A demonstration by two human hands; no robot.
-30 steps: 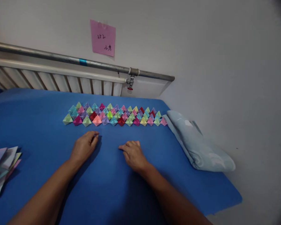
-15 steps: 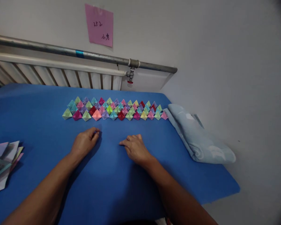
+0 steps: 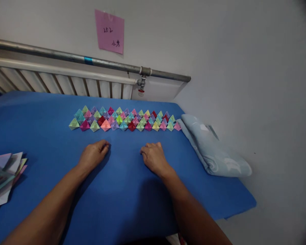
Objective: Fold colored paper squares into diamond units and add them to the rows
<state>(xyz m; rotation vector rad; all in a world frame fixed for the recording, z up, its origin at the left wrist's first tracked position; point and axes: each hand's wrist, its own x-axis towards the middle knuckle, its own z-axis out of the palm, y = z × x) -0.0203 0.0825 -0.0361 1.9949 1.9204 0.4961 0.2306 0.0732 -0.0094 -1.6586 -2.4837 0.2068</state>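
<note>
While both forearms reach in over the blue counter [image 3: 124, 190], the left forearm [image 3: 53, 207] from 8 o'clock and the right forearm [image 3: 188, 202] from between 4 and 5 o'clock, the two hands lie well apart from each other, backs turned up (clock directions are read from the gap between them). The left hand [image 3: 93, 154] points toward 2 o'clock, its thumb drawn against the curled index finger. The right hand [image 3: 154, 158] points toward 10 o'clock, its fingers bent inward and knuckles raised. Both are loosely closed; whether anything small sits beneath the palms cannot be told.

At 12 o'clock, just beyond the hands and touched by neither, folded paper pieces [image 3: 119, 119] stand in close, staggered rows of green, pink, blue, lavender, yellow and red. At 3 o'clock, a folded pale-blue cloth [image 3: 214, 149] lies just beside the end of these rows. At 9 o'clock, a fanned stack of paper sheets [image 3: 2, 195] is cut off by the frame.

Behind the counter, a white radiator [image 3: 76, 72] occupies 11 o'clock, beneath a metal pipe [image 3: 112, 64]; a pink note [image 3: 110, 32] is fixed to the wall above.
</note>
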